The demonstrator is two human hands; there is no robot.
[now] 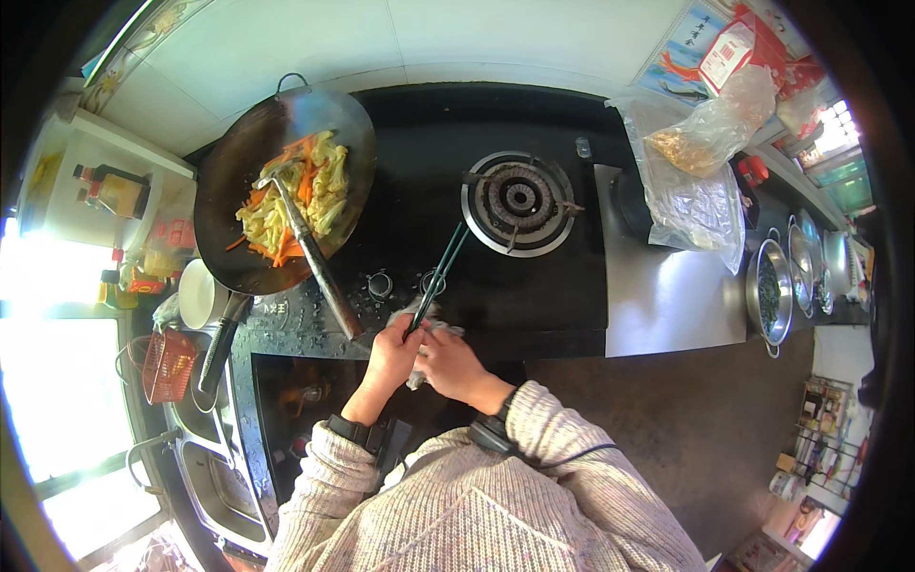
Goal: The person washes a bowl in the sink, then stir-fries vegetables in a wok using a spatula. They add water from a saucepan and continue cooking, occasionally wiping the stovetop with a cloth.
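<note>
My left hand grips a pair of dark green chopsticks, their tips slanting up towards the bare gas burner. Pressed close beside it, my right hand holds a crumpled grey cloth at the front edge of the black cooktop. Some of the cloth is hidden by my fingers. To the left stands a wok with cauliflower and carrot strips in it. A spatula rests in the wok, its wooden handle end reaching over the cooktop near my left hand.
At the left are a sink, a red plastic basket, a white bowl and sauce bottles. Plastic bags lie on the right counter near a metal bowl of greens. The wok's handle juts past the counter edge.
</note>
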